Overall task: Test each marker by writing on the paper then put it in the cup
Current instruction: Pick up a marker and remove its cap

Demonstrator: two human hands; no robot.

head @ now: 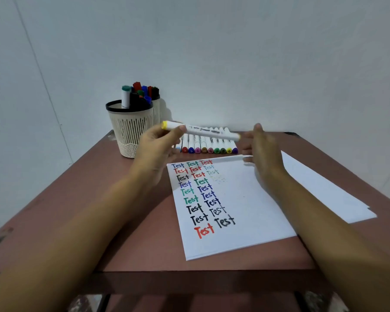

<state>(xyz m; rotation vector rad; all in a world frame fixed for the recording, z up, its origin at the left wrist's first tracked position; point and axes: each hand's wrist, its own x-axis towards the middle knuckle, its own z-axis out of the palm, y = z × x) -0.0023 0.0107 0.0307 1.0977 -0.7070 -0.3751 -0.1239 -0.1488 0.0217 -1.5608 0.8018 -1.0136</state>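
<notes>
Marker [212, 131] (yellow cap) held level above table [144, 233], pinched by left hand [158, 144] just beside cup [131, 131], right hand [261, 149] fingers straight by its other end, over paper [245, 210] top edge

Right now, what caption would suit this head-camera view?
Left hand holds a yellow-capped marker; Test-filled paper and cup sit nearby.

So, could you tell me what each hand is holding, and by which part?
The left hand pinches the white marker near its yellow-capped end. The right hand, held open, grips nothing; it is by the marker's other end, contact unclear.
</notes>
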